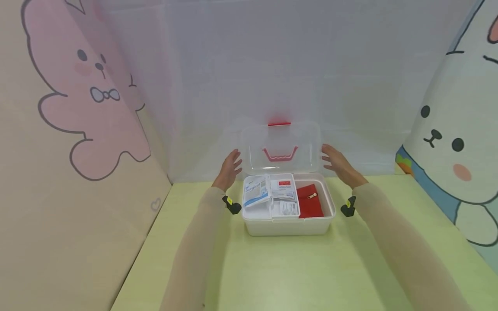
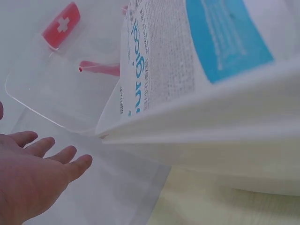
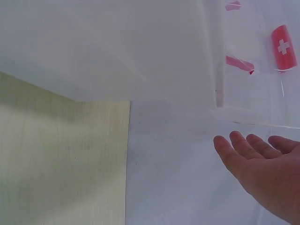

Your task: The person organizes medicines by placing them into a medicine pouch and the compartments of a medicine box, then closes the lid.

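A white first-aid box stands on the table, its clear lid raised upright at the back. The lid carries a pink-red handle and a red latch with a white cross. Inside, a white tray holds a blue-and-white "Surgical" packet and smaller packets. Beside the tray lies a red zippered pouch. My left hand is by the lid's left edge, fingers extended and holding nothing. At the lid's right edge, my right hand has its fingers loosely spread, also holding nothing.
The pale yellow-green table extends in front of the box and to both sides. Behind the lid hangs a whitish sheet. Cartoon-printed panels flank the table, a pink figure left and a white one right.
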Motion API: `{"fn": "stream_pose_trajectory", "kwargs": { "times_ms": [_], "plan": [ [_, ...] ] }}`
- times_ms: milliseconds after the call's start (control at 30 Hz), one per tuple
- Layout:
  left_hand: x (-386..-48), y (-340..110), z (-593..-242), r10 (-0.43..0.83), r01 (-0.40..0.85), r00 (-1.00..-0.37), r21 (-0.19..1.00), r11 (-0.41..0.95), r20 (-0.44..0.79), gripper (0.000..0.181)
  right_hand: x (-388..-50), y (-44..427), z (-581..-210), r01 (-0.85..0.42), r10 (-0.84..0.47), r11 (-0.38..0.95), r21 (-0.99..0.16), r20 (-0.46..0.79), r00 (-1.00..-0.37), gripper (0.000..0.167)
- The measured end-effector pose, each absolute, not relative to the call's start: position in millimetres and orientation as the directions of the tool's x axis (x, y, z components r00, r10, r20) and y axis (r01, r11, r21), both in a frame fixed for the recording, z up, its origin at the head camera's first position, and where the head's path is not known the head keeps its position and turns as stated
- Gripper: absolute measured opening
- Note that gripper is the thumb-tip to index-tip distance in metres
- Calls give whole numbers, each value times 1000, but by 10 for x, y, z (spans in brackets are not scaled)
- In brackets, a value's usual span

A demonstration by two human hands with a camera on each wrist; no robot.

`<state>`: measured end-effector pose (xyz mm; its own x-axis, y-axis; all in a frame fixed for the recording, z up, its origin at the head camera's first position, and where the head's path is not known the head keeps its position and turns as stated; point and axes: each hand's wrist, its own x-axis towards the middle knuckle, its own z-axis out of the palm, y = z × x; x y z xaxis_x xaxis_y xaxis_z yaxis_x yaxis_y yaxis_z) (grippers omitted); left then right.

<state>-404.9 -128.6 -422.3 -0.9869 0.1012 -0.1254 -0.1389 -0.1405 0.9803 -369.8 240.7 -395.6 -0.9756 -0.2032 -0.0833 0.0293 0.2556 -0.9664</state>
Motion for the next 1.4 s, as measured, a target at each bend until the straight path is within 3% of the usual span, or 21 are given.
{"fn": "stream_pose_trajectory", "kwargs": {
  "times_ms": [367,800,1400],
  "plan": [
    [-4005,-1189,-4096,199,-61,-980,985,-161,-28,54,-3785,2383,-3991,-15,-183,222,-975,-26,-983,72],
    [-3985,-1184,-4064,176,-71,-984,980,-187,-38,50,-3726,2365,-3924,-26,-180,251,-968,-20,-983,74],
    [-3761,-1299,-3951,217,5,-976,996,-89,24,60,-3471,2372,-3735,-55,-158,252,-966,15,-987,73]
  ]
}}
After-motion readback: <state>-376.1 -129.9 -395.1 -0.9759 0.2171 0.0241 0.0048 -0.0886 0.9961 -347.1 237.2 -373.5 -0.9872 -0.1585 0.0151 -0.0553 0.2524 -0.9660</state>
